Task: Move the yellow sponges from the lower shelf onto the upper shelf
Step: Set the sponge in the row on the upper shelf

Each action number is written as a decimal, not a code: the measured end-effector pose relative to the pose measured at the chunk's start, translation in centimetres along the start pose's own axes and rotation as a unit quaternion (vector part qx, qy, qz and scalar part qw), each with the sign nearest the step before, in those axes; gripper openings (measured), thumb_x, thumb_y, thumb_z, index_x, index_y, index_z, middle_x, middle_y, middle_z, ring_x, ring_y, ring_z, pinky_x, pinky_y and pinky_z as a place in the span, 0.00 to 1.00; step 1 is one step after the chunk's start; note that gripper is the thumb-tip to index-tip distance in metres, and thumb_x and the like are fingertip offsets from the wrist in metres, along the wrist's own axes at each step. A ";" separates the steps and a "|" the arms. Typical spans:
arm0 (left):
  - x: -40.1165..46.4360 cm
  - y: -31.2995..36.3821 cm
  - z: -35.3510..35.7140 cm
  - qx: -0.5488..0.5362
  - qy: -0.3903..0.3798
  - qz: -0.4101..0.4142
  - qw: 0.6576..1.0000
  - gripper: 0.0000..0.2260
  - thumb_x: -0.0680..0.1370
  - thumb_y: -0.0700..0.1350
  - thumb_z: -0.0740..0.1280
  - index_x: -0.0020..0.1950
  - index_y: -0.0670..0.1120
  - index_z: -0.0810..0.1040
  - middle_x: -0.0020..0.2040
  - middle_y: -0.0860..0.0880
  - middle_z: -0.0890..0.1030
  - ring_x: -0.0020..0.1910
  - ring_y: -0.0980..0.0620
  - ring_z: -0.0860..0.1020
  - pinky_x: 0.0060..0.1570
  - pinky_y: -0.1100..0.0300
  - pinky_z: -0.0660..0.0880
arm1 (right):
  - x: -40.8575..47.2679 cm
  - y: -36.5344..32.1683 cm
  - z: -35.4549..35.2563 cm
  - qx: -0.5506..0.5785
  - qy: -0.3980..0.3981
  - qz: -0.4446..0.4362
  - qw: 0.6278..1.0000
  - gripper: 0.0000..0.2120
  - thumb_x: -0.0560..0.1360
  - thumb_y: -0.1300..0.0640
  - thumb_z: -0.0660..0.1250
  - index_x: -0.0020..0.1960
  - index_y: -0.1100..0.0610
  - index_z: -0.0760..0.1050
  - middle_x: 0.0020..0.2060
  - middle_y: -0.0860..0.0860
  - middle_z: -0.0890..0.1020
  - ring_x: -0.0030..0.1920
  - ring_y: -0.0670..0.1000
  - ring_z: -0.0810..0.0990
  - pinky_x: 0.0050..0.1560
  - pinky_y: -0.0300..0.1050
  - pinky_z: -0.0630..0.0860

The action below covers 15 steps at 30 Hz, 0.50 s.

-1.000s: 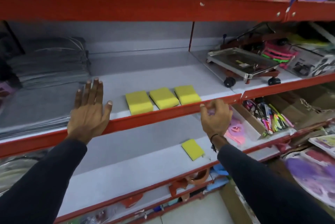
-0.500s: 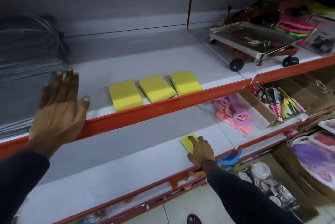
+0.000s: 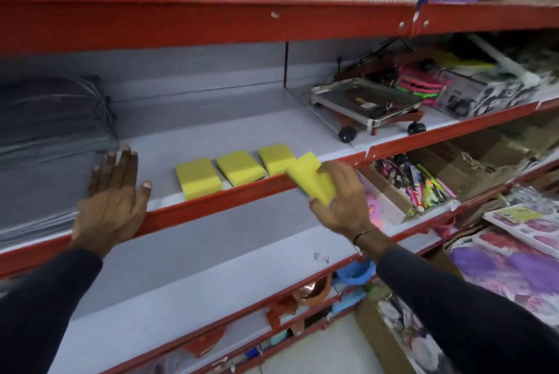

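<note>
1. Since the earlier frame, the right hand [image 3: 341, 195] has come up from the grey lower shelf [image 3: 211, 267] at bottom centre, its fingers clamped on the fourth soft yellow rectangular sponge [image 3: 311, 178].
2. That sponge hangs tilted at centre frame, overlapping the red metal lip of the upper shelf [image 3: 211, 204], probably to clear the edge before being set down.
3. Three matching yellow sponges [image 3: 237, 167] lie in a row just behind the lip; bare shelf to their right offers room.
4. The left hand [image 3: 113, 201], fingers spread, rests flat at the lip at centre left, seemingly bracing.
5. No sponge shows on the lower shelf.
</note>
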State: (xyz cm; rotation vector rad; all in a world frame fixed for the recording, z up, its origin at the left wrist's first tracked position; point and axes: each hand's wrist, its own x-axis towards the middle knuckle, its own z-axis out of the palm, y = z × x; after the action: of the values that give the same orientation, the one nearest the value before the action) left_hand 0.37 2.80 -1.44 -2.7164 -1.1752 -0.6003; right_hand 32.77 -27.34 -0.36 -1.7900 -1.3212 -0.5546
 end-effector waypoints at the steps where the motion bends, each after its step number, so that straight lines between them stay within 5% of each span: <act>1: -0.1 0.0 0.1 0.007 -0.004 0.004 1.000 0.32 0.84 0.57 0.43 0.83 0.39 0.52 0.84 0.39 0.55 0.83 0.38 0.53 0.81 0.37 0.51 | 1.8 0.2 -0.5 -0.014 0.007 0.005 1.000 0.22 0.67 0.52 0.69 0.56 0.62 0.75 0.51 0.59 0.79 0.52 0.57 0.75 0.54 0.48 0.72; 9: 0.0 -0.1 0.2 0.012 0.011 -0.017 1.000 0.34 0.82 0.58 0.43 0.84 0.40 0.50 0.85 0.43 0.51 0.84 0.43 0.50 0.82 0.42 0.48 | 9.8 3.2 2.8 -0.168 -0.218 0.194 0.942 0.24 0.72 0.42 0.66 0.60 0.56 0.72 0.53 0.63 0.80 0.52 0.65 0.79 0.52 0.55 0.78; 15: -0.1 0.4 -0.5 -0.005 -0.005 -0.031 1.000 0.33 0.82 0.57 0.43 0.84 0.41 0.49 0.85 0.44 0.49 0.85 0.45 0.48 0.83 0.47 0.43 | 9.0 3.8 4.2 -0.200 -0.193 0.166 0.946 0.22 0.75 0.40 0.61 0.56 0.57 0.79 0.48 0.61 0.83 0.49 0.63 0.80 0.50 0.53 0.78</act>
State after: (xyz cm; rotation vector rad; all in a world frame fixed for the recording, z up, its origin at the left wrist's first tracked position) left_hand 0.45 2.39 -1.02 -2.7040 -1.2653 -0.6022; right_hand 38.98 -19.26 2.63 -2.4971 -1.1679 -0.3051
